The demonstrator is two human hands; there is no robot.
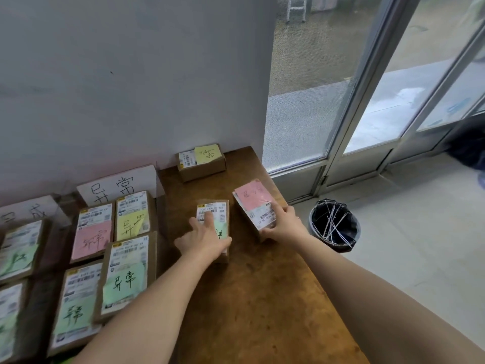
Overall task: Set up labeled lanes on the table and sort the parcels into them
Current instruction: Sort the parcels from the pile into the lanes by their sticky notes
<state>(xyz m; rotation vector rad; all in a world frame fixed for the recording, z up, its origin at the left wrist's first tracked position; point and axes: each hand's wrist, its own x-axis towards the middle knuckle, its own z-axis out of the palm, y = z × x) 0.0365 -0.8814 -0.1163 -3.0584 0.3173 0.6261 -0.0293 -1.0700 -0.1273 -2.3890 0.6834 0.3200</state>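
Note:
On the brown table [262,298] my left hand [204,240] lies on a small cardboard parcel [214,214] with a white shipping label and a green note, thumb at its right edge, fingers spread over the top. My right hand [282,223] grips the near end of a tilted parcel [253,202] that carries a pink note. A third parcel [202,162] with a yellow note stands by the wall. Left of them, sorted parcels [123,277] with pink, yellow and green notes lie in rows below a white lane sign [118,185].
A second lane sign [26,211] leans on the wall at the far left above more parcels [18,250]. Past the table's right edge a black bin [334,225] stands on the floor. Glass doors [367,101] fill the right side.

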